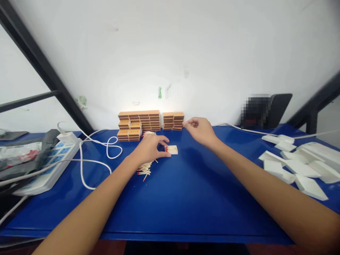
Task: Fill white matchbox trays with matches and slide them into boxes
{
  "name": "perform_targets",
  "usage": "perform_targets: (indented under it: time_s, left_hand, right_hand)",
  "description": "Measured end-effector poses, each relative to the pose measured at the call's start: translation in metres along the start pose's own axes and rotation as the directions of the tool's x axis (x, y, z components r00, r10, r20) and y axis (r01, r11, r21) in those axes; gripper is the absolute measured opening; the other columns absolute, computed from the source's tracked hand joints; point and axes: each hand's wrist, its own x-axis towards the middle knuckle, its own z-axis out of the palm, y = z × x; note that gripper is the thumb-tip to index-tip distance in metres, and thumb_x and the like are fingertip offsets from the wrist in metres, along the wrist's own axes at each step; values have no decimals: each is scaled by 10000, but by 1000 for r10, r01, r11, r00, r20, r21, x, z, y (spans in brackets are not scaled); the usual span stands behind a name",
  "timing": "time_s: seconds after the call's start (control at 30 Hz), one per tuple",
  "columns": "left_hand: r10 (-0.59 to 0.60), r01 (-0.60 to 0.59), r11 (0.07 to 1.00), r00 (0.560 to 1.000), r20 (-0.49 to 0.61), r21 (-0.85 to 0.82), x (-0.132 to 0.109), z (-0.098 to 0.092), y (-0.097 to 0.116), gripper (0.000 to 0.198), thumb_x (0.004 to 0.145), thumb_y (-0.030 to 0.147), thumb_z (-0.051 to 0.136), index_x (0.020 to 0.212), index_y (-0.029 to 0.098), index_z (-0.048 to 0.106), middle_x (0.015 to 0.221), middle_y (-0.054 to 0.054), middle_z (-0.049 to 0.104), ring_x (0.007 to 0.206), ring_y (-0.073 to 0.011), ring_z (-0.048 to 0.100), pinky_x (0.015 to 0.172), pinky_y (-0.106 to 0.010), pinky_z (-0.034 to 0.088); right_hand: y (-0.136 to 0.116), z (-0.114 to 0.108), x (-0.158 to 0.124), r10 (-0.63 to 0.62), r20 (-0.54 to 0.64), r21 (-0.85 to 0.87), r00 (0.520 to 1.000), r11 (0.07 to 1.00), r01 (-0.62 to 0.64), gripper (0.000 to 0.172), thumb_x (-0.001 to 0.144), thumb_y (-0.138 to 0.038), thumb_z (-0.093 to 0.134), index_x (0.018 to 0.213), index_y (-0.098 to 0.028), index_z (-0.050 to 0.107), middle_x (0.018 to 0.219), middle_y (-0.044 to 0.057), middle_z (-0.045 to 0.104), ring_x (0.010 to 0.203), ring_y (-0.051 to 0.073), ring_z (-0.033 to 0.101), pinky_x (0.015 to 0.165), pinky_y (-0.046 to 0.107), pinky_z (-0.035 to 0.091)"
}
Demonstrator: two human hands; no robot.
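Note:
A small white matchbox tray (174, 150) with red-tipped matches in it lies on the blue table. The thumb and forefinger of my left hand (150, 148) close around the tray's left end. Partly hidden beneath this hand is a loose heap of matches (145, 168), with more match heads showing behind it. My right hand (199, 129) is raised to the right of the tray, its thumb and forefinger pinched together. Whatever is between those fingertips is too small to make out. They appear just beside the smaller stack of matchboxes (173, 121).
A larger stepped stack of matchboxes (146, 120) stands against the wall. At right lie several white empty trays (300, 164), with a dark device (278, 109) behind them. White cables (82, 170) and a power strip (55, 163) occupy the left side, beside a grey plastic bag (32, 152).

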Motion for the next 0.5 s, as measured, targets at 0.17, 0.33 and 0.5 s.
perform_targets:
  time_s: [0.17,0.33,0.5]
  left_hand:
    - [5,-3,999,999,-41,46,0,1,0,509,814,416,923,1241,233,713,1088,-30,833,1068,-279,760,975,-431,512]
    - [-26,44,992,988,-150,117,1,0,0,455,849,419,897,1224,241,711,1097,-33,825,1117,-302,738,1081,-512,458]
    - [-98,139,976,968,-230,165,0,-1,3,426,860,394,880,1217,219,726,1129,-67,819,1114,-334,738,1073,-550,472]
  right_hand:
    - [-4,11,54,320,-85,190,943,935,-300,313,907,-436,752,758,-181,650,635,-14,544,603,140,475,589,287,376]
    - [-12,17,80,450,-14,241,893,868,-434,287,848,-351,815,758,-203,587,538,-55,441,503,124,381,451,275,280]
    - [-14,-13,54,412,11,329,911,859,-393,238,934,-312,725,777,-200,584,584,-62,420,521,102,364,441,233,301]
